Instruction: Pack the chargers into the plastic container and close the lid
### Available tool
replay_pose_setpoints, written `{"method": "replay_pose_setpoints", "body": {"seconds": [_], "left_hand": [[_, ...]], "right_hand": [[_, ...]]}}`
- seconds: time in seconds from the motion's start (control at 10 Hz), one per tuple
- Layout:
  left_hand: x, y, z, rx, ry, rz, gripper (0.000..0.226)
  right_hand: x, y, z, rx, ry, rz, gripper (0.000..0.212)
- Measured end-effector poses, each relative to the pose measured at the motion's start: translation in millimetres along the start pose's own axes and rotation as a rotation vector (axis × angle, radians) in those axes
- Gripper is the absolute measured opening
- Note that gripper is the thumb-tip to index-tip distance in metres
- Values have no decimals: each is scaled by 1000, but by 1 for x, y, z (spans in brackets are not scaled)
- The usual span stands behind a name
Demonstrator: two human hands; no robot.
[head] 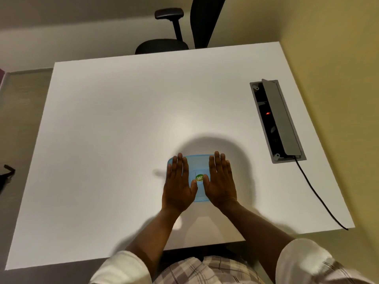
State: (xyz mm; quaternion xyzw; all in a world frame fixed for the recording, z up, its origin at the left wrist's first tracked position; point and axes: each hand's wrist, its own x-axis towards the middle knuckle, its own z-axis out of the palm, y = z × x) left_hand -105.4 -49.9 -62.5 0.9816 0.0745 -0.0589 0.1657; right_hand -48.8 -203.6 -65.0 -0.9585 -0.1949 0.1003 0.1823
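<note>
Low in the frame's centre, the left hand (178,186) and right hand (220,184) lie flat, fingers extended, on the blue lid (198,163) of the plastic container (200,198) on the table (123,119). No chargers show, so they are probably inside. To seal it well, press evenly toward each corner, especially the far edge.

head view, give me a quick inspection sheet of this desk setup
surface: white table, mostly bare
job's things: blue lid on the container; chargers not visible
clutter: nothing seen
grippers: left hand and right hand flat, palms down on the lid
cables: black cable runs from the open socket box over the table's near edge
surroundings: black chair beyond the far edge, yellow wall at right
</note>
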Motion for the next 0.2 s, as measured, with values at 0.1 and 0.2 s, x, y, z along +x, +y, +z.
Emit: {"method": "replay_pose_setpoints", "body": {"seconds": [0.1,0.2], "left_hand": [[5,-5,-21,-26,8,-14,84],[11,-7,-39,-31,17,-15,84]], "right_hand": [[4,-8,-13,2,13,12,78],[8,-15,-26,-1,67,9,77]]}}
